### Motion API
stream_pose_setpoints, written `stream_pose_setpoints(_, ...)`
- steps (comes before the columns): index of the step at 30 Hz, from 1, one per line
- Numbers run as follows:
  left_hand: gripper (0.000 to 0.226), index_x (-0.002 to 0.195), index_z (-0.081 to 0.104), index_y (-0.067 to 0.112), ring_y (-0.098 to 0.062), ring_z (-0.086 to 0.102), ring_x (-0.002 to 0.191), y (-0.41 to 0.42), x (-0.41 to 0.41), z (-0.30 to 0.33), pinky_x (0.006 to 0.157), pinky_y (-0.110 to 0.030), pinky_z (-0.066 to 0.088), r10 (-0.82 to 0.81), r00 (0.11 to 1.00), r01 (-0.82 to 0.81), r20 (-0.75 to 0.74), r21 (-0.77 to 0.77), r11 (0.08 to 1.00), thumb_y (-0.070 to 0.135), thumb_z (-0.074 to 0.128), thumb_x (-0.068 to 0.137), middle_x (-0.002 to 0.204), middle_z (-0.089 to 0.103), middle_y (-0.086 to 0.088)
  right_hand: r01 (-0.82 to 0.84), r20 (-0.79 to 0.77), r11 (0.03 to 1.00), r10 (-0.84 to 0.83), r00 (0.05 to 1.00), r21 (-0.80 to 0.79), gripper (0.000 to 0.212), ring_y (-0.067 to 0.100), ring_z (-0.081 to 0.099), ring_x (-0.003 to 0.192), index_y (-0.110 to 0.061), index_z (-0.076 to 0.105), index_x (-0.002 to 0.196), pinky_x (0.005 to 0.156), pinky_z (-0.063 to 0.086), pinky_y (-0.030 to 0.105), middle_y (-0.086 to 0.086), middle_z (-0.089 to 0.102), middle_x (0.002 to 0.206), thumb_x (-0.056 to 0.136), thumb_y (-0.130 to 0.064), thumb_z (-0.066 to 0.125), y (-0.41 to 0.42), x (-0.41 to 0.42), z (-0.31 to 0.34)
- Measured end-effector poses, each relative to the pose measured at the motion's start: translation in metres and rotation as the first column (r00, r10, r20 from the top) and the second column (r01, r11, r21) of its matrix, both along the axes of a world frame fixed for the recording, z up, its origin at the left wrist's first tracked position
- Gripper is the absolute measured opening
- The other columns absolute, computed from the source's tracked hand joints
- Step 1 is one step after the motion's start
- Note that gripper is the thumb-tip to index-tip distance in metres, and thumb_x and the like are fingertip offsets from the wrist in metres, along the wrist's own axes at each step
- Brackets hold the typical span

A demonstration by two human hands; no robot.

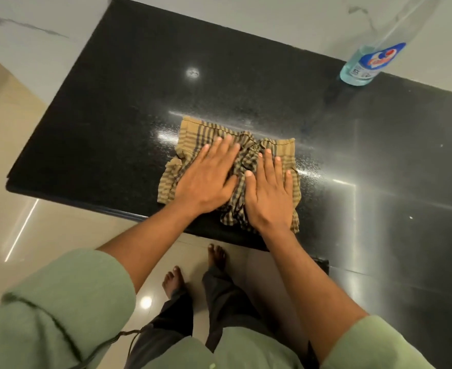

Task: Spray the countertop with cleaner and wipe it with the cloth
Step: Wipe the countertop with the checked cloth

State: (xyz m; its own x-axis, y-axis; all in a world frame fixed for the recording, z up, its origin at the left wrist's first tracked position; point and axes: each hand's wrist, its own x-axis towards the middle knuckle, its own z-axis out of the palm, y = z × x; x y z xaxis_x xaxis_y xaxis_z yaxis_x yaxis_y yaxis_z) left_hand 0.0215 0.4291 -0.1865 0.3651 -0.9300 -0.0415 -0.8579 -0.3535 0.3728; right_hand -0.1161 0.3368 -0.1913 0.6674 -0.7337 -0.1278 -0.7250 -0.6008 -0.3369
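Your left hand (206,179) and right hand (270,195) press flat, fingers straight, on the tan-and-brown checked cloth (192,134), bunched between them near the front edge of the glossy black stone desk (129,102). Risk: the bunch skips wet patches, or slides off that edge. The clear blue-labelled cleaner bottle (371,62) stands well apart at the rear right; a wide sweep could topple it.

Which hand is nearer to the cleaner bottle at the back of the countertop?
The right hand. It presses flat on the cloth on the side toward the cleaner bottle, which stands beyond it to the right. The left hand presses the cloth's other side, farther from the bottle.
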Motion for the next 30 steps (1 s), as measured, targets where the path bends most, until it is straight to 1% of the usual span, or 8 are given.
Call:
stream_pose_setpoints(2,0.064,0.164,0.016,0.018,-0.019,-0.005,0.160,0.007,0.004,0.004,0.130,-0.043,0.003,0.113,0.961,-0.177,-0.254,-0.248,0.952,0.038,0.034,0.106,0.172,-0.002,-0.004,0.005,0.015,1.000,-0.005,1.000,0.010,0.072,0.012,-0.011,0.157,-0.024,0.005,0.163,0.128,-0.004,0.045,-0.006,-0.005,0.171,0.102,-0.061,0.004,0.001,-0.001,0.003)
stream_pose_setpoints(3,0.063,0.164,0.019,0.018,-0.021,-0.006,0.160,0.012,0.007,0.003,0.130,-0.045,0.003,0.151,0.942,-0.246,-0.300,-0.309,0.919,0.034,0.038,0.106,0.172,-0.002,-0.006,0.000,0.011,1.000,0.000,1.000,0.012,0.074,0.013,-0.012,0.157,-0.024,0.005,0.163,0.128,-0.006,0.045,-0.005,-0.006,0.171,0.101,-0.065,0.005,0.002,-0.001,0.004)
stream_pose_setpoints(5,0.064,0.164,0.016,0.018,-0.028,-0.009,0.159,0.022,0.011,-0.001,0.129,-0.051,0.000,0.181,0.968,-0.221,-0.176,-0.240,0.945,0.038,0.034,0.106,0.172,-0.004,-0.011,-0.008,-0.019,1.000,0.008,1.000,-0.010,0.079,0.014,-0.014,0.156,-0.023,0.004,0.163,0.127,-0.008,0.045,-0.003,-0.009,0.171,0.100,-0.071,0.008,0.003,-0.001,0.005)
stream_pose_setpoints(8,0.069,0.165,0.014,0.022,-0.033,-0.005,0.159,0.033,0.009,-0.010,0.126,-0.060,-0.003,0.046,0.983,-0.057,0.177,0.056,0.997,0.056,0.013,0.104,0.173,0.001,-0.012,-0.009,-0.089,0.999,0.006,0.996,-0.036,0.085,0.019,-0.017,0.156,-0.022,0.001,0.163,0.126,-0.010,0.049,0.000,-0.013,0.171,0.097,-0.074,0.012,0.005,0.002,0.004)
stream_pose_setpoints(10,0.070,0.164,0.016,0.027,-0.036,0.001,0.159,0.039,0.005,-0.012,0.123,-0.064,-0.005,-0.008,0.962,-0.038,0.271,0.163,0.986,0.060,0.005,0.103,0.172,0.006,-0.011,0.002,-0.106,0.999,-0.006,0.994,-0.039,0.083,0.021,-0.018,0.156,-0.022,-0.001,0.163,0.125,-0.011,0.052,0.001,-0.016,0.170,0.097,-0.071,0.015,0.013,0.001,0.003)
stream_pose_setpoints(19,0.077,0.164,0.015,0.025,-0.041,0.006,0.157,0.031,-0.015,-0.010,0.122,-0.068,0.007,-0.031,0.963,-0.029,0.269,0.219,0.975,0.065,0.008,0.100,0.172,0.006,-0.015,0.041,-0.069,0.999,-0.044,0.997,-0.032,0.073,0.018,-0.017,0.156,-0.028,0.001,0.163,0.126,-0.009,0.049,-0.005,-0.014,0.170,0.099,-0.056,0.023,0.028,-0.037,-0.004)
stream_pose_setpoints(25,0.072,0.164,0.011,0.024,-0.040,0.003,0.158,-0.024,-0.050,-0.010,0.123,-0.066,0.007,-0.008,0.973,-0.035,0.232,0.181,0.983,0.058,0.010,0.101,0.172,0.003,-0.015,0.104,-0.118,0.994,-0.106,0.987,-0.026,0.073,0.017,-0.017,0.156,-0.029,-0.003,0.163,0.127,-0.006,0.048,-0.006,-0.016,0.170,0.096,-0.054,0.013,-0.019,-0.052,-0.005)
stream_pose_setpoints(30,0.070,0.165,0.010,0.027,-0.034,0.003,0.159,-0.064,-0.034,-0.011,0.125,-0.062,0.004,-0.021,0.977,-0.013,0.212,0.160,0.987,0.057,0.013,0.101,0.173,0.003,-0.009,0.105,-0.113,0.994,-0.109,0.988,-0.038,0.073,0.019,-0.015,0.157,-0.024,-0.004,0.163,0.127,-0.006,0.048,-0.003,-0.015,0.170,0.098,-0.052,0.015,-0.060,-0.039,-0.005)
